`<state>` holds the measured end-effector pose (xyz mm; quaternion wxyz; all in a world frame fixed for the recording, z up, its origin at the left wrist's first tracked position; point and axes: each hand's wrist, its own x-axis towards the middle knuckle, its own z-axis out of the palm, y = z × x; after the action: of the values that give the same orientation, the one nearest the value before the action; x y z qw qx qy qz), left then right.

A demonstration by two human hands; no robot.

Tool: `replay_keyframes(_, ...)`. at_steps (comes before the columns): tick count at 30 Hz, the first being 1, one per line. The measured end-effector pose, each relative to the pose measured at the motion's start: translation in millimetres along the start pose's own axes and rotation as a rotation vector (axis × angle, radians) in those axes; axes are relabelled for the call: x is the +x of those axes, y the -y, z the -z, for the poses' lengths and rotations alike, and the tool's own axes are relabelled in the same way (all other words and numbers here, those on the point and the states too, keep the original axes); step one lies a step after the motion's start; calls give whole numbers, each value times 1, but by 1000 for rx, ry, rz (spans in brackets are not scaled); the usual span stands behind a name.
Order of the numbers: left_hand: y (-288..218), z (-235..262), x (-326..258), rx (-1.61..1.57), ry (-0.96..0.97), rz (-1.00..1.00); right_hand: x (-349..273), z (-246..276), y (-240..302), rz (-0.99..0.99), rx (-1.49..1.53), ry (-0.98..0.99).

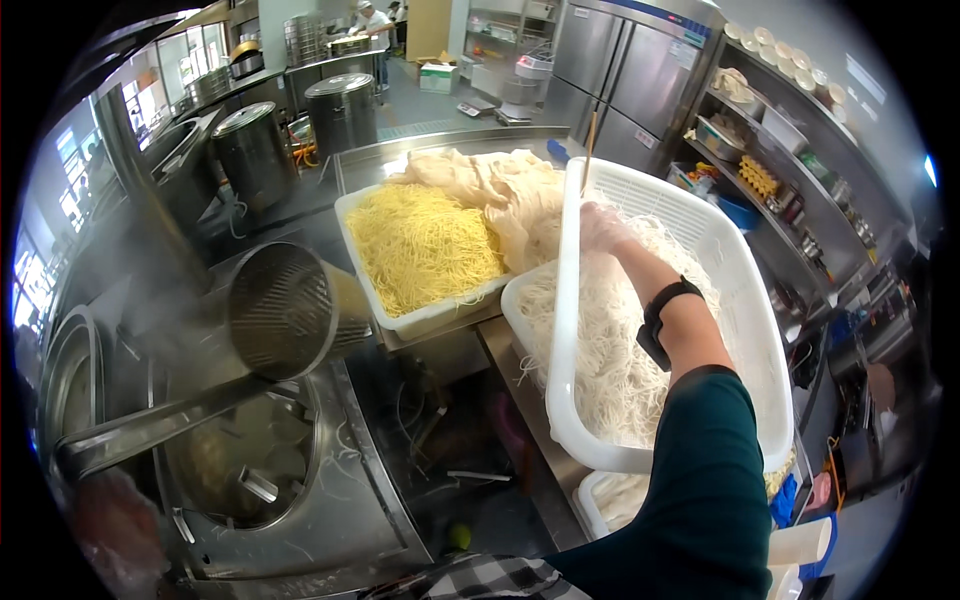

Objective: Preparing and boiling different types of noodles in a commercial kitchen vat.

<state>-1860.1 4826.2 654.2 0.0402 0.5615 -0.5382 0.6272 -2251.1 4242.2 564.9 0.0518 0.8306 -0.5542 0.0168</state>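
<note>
Reaching into a tilted white basket (745, 300), the right hand (603, 228), in a thin clear glove, rests on a heap of pale noodles (610, 360), its fingers bent into the strands; whether they pinch a bunch or only press on it cannot be told. A stick, probably chopsticks (591, 150), rises upright from beside this hand. A dark band (660, 318) circles the forearm, and a green sleeve (700, 480) covers the arm below it. The basket stands steeply on edge, its near rim low and its far wall high, over a white tray (515, 310) into which some noodles appear to spill. Left of it lies a second tray (400, 322) of yellow noodles (425, 245), with a cream cloth (500, 185) bunched behind. The left hand (115, 525), blurred in steam at lower left, seems closed on the long handle of a steel strainer (285, 310) held tilted above a steaming boiler (250, 460); its fingers are not clear enough to be sure. By judgement, the step is drawing a portion of pale noodles from the basket; the next move calls for a clean separation of strands and a steady strainer mouth to receive them
</note>
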Motion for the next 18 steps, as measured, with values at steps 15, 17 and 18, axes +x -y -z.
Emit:
replay_keyframes(15, -60, -63, 98, -839, -77, -121, -85, 209, -74, 211, 384, -401)
replay_keyframes(17, -62, -68, 107, -878, -68, -114, -109, 239, -30, 113, 928, -403)
replay_keyframes(18, -65, -74, 115, -1079, -51, -101, -102, 261, -37, 10, 1417, -143)
